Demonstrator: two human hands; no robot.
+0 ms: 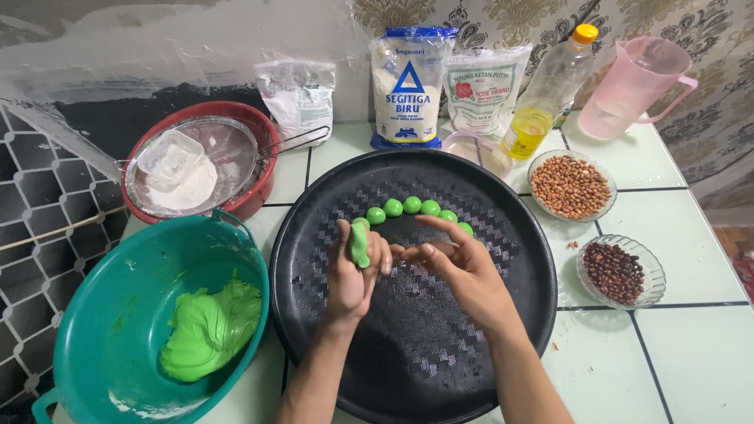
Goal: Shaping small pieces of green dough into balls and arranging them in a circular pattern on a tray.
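Green dough lump [360, 245] pinched in left hand [351, 271], right hand [459, 263] open beside; six rolled green balls [411, 206] mid-frame, big green dough mass [210, 330] lower left left to go.

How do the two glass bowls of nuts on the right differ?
The far bowl holds pale tan peanuts, heaped nearly to its rim; the near bowl holds dark reddish-brown ones, and fewer. The far bowl sits beside the oil bottle; the near bowl sits closer to the person, farther from the black tray. The far bowl looks slightly wider. Both are clear, shallow glass dishes on the white tiled counter, untouched by either hand.
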